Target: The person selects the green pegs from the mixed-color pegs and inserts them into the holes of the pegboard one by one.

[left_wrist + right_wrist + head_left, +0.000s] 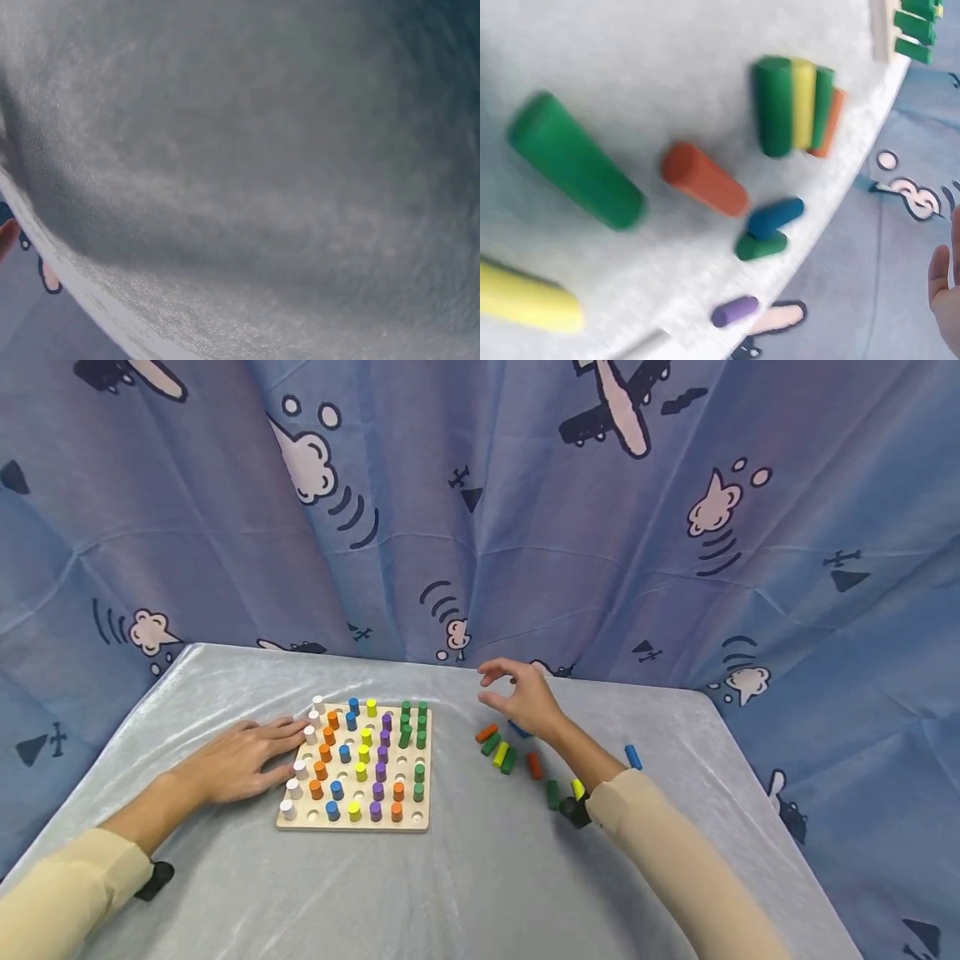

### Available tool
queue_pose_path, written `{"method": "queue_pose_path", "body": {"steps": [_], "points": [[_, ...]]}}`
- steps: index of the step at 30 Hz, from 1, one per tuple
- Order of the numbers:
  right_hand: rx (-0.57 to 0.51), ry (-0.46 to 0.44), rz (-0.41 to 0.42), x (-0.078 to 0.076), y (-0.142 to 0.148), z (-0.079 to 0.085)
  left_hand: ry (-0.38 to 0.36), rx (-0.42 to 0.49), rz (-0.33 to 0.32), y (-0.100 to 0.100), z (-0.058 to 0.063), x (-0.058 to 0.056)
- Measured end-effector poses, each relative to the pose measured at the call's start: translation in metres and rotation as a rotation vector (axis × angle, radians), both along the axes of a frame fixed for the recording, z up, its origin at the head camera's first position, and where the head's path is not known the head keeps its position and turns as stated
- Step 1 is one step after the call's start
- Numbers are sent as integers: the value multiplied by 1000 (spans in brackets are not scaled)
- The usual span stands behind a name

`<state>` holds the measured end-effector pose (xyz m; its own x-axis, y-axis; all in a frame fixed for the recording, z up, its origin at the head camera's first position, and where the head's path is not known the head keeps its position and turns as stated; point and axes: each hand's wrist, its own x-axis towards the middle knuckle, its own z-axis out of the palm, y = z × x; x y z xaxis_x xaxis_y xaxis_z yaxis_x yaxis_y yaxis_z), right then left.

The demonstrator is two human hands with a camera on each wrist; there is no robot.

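Note:
A square wooden pegboard (300,825) lies on the table, holding columns of white, orange, blue, yellow, purple and green pegs. My left hand (236,762) rests flat at its left edge, fingertips right by the white pegs (301,768). Over the loose pegs, my right hand (528,702) is raised with thumb and fingers curved apart and nothing between them. Below it lie an orange peg (487,732), a yellow peg (500,754) and green pegs (508,761) side by side. The right wrist view also has a blue peg (775,217) touching a green one.
Further loose pegs lie to the right, among them an orange peg (535,766), a green peg (552,794) and a blue peg (633,757). A purple peg (735,311) is near the table's far edge. A patterned blue curtain (420,485) hangs behind the grey tablecloth (480,885).

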<state>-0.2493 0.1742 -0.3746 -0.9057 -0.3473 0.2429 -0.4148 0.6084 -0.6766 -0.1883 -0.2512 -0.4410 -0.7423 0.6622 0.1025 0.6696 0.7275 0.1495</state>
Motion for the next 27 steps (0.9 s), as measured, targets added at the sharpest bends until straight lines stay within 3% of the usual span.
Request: {"method": "queue_pose_path", "body": {"steps": [10, 27], "points": [[10, -86, 73, 10, -3, -32, 20, 14, -8, 0, -3, 0], [-5, -136, 37, 14, 13, -42, 27, 32, -14, -1, -1, 1]]}}
